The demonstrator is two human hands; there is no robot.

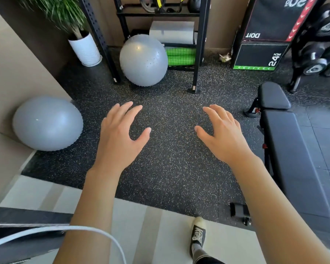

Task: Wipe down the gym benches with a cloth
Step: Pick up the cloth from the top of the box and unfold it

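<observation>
Your left hand (pixel 120 134) and right hand (pixel 222 134) hover over the floor, fingers spread, holding nothing; bench (pixel 291 149) lies right.

Two grey exercise balls — one near left by the wall (pixel 47 123), one farther back under the rack (pixel 143 60). One black bench (pixel 286 134) at right. One potted plant (pixel 85 47) far left. One black plyo box (pixel 261 56) far right. Two bare hands — left hand (pixel 120 134), right hand (pixel 222 133). One sneaker (pixel 198 235) near.
</observation>
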